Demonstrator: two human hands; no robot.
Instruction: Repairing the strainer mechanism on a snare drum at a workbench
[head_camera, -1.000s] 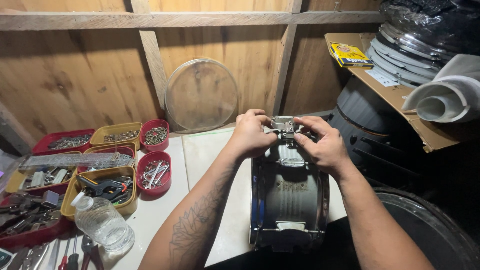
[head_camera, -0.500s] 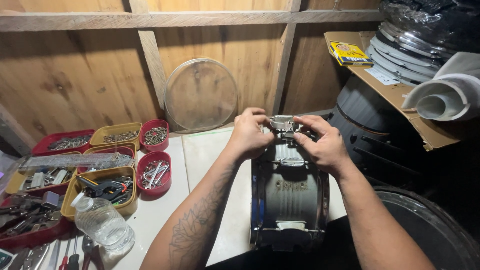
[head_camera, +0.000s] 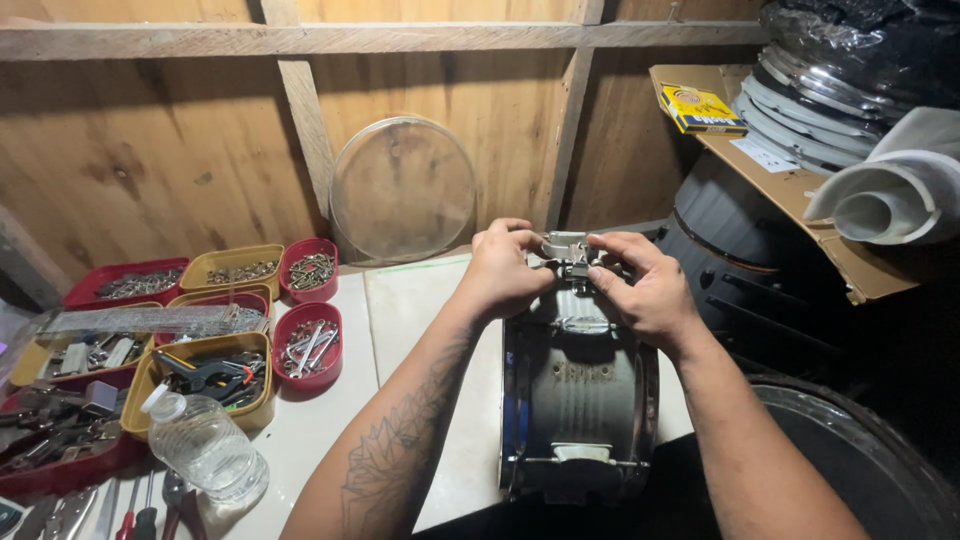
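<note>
Left hand (head_camera: 503, 268) and right hand (head_camera: 645, 283) pinching closed on small metal snare strainer (head_camera: 566, 253) at far top edge of dark snare drum shell (head_camera: 578, 400), shell lying on white tabletop (head_camera: 330, 420), round clear drumhead (head_camera: 403, 190) leaning on plywood wall, parts trays (head_camera: 225, 268) and plastic bottle (head_camera: 205, 448) well left.

A wall of brown plywood boards (head_camera: 150, 150) with pale wooden beams (head_camera: 300, 40) closes the back. Below this wall stands a white worktable (head_camera: 330, 420). A round clear plastic disc (head_camera: 403, 190) leans against the wall. Right of the wall, a brown cardboard shelf (head_camera: 850, 260) is in dim shadow. The light is warm and weak.
</note>
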